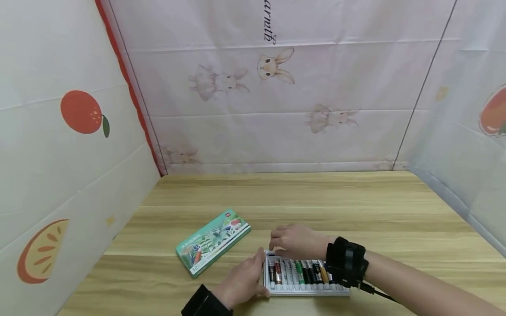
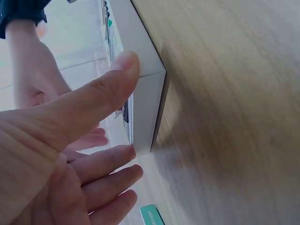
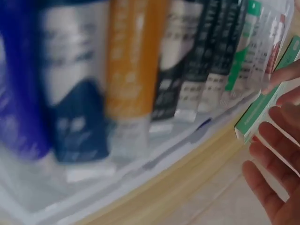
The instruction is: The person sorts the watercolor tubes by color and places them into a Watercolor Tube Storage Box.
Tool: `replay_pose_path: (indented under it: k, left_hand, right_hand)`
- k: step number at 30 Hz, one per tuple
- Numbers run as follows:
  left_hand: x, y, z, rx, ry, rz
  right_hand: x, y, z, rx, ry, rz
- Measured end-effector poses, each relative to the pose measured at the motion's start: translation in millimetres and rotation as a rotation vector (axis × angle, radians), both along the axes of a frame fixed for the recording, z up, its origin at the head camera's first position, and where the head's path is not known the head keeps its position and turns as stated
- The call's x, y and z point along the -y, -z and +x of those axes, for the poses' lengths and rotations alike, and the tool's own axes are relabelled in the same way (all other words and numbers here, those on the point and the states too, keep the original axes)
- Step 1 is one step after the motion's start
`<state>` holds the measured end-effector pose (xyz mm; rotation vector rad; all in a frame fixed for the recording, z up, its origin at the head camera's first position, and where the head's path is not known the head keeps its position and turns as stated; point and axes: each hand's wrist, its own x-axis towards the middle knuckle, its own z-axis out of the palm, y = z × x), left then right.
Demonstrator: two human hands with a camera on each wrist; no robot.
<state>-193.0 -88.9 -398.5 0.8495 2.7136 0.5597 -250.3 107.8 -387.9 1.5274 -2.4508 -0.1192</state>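
Note:
A shallow white box point(image 1: 308, 294) of paint tubes lies near the table's front. My left hand point(image 1: 245, 281) holds its left end, thumb against the near corner and a fingertip at the far one, as the left wrist view shows. Over the box's far left corner is my right hand point(image 1: 296, 242), fingers loosely bent and nothing seen held in them. In the right wrist view an orange tube point(image 3: 133, 61), a dark blue tube point(image 3: 77, 108) and a green tube point(image 3: 241, 51) lie side by side in clear plastic. My right wrist hides some tubes in the head view.
To the left of the box, a turquoise carton point(image 1: 213, 243) with a printed plant picture lies at a slant on the wooden table point(image 1: 336, 197). Printed cloth walls point(image 1: 237, 140) close in the back and both sides. A thin cable point(image 1: 381, 295) trails from my right wristband.

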Motion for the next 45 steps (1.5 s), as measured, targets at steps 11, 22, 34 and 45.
replay_pose_path:
  k: [11,22,34,45]
  left_hand:
    - [0.1,0.5,1.2,0.018,-0.023,0.016]
    - [4.3,0.3,-0.2,-0.002,-0.045,-0.034]
    - [-1.1,-2.7,0.4,0.003,-0.034,-0.017]
    - [-1.6,-3.3,4.0,-0.008,-0.058,-0.054]
  right_hand:
    - [24.0,4.3,7.4,0.142,0.17,0.061]
    - [35.5,-0.4,4.9,0.536,0.301,-0.003]
    - [19.6,-5.3,-0.8,0.732,0.204,-0.141]
    - [9.6,5.3,0.4,0.047,-0.238,-0.087]
